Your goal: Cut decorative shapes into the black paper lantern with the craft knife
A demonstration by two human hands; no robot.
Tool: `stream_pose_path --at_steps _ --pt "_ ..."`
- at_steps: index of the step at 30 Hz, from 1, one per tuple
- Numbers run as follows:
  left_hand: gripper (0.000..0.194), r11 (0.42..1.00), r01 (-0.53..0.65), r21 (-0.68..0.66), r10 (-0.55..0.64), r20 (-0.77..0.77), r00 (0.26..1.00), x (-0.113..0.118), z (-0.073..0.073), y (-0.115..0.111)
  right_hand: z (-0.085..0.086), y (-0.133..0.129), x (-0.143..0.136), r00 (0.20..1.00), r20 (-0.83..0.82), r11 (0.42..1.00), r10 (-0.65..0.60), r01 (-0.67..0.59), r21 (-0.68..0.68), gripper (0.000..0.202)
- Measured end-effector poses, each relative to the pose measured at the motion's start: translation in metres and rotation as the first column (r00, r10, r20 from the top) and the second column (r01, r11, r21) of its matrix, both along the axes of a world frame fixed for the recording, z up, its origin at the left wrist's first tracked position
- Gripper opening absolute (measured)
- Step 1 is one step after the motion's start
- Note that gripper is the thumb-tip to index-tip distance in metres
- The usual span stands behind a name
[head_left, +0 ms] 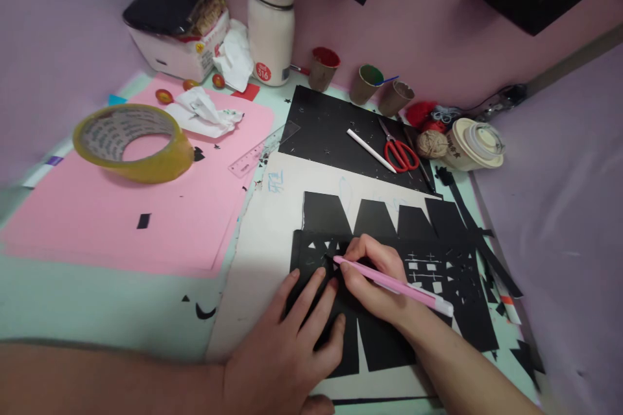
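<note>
Clamped in the right hand point(374, 298), between thumb and fingers: a pink pen-shaped tool point(394, 284), tip down toward the upper left part of the notched black paper point(382, 343), at the lower centre-right of the frame; cannot tell whether blade or nib; spread fingers on the left hand point(292, 337), just beside the tip, gripping nothing, laid across the left part of the paper.

Already cut, by the look of it: trapezoid tabs point(374, 217) along the upper edge; a few triangular openings point(312, 245) near the tip; to the right of the hand, square openings point(430, 267) among pale lines, plus small triangles and slits toward the far right; apparently left: the dark stretch around the tip, only faintly marked; cannot judge the parts under both hands.

Beneath, a pale board point(253, 266); loose at lower left of the frame, a black crescent scrap point(205, 312); above the paper, a black sheet point(321, 123) with red-handled scissors point(402, 154) and a white stick point(370, 150); at left, a tape roll point(156, 165) on pink sheets point(97, 220); at the top centre, a white bottle point(271, 32).
</note>
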State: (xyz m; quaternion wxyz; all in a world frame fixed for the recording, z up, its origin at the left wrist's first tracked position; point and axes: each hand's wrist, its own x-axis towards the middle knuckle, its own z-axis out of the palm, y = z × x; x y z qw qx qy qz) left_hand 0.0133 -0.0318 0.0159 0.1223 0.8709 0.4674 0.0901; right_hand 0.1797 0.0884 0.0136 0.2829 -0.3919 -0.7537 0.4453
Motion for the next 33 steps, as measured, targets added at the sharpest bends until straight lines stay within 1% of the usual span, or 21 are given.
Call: stream_pose_path --at_steps 2,5,9,14,20,28,30,33 --pt "0.074 1.0 -0.024 -0.001 0.024 0.003 1.0 0.001 -0.0004 -0.0006 -0.0005 -0.0002 -0.0001 1.0 0.014 1.0 0.002 -0.002 0.005 0.015" --pt "0.073 1.0 0.01 0.008 -0.01 0.003 1.0 0.0007 -0.0008 -0.0002 -0.0006 -0.0001 -0.0003 0.999 0.034 1.0 -0.003 0.003 0.002 0.015" --pt "0.072 1.0 0.013 0.008 -0.013 -0.001 1.0 -0.0015 -0.0004 0.002 0.0001 0.0 -0.0009 0.999 0.037 1.0 0.003 -0.003 -0.007 0.016" --pt "0.07 0.999 0.049 0.017 -0.049 -0.003 0.999 -0.0028 -0.0001 0.0027 0.001 -0.0001 -0.0011 0.999 0.037 1.0 -0.008 0.008 0.005 0.017" --pt "0.074 0.999 -0.036 -0.004 0.036 0.016 0.999 0.0027 -0.0023 -0.0024 0.0006 0.0005 0.0001 0.999 0.049 1.0 -0.001 0.0 0.003 0.019" --pt "0.075 0.999 -0.037 0.006 0.037 0.026 0.999 0.0034 -0.005 -0.0054 -0.0005 0.0006 -0.0001 0.999 0.038 1.0 0.001 -0.002 0.009 0.018" --pt "0.075 0.999 -0.032 0.01 0.032 0.026 0.999 0.0032 -0.0046 -0.0055 -0.0014 0.0008 -0.0003 1.0 -0.006 0.999 -0.027 0.027 0.019 0.018" --pt "0.075 1.0 -0.024 0.019 0.023 0.023 0.999 0.0029 -0.0028 -0.0046 0.0022 -0.0002 -0.0021 0.987 -0.081 0.99 -0.139 0.139 0.005 0.014"
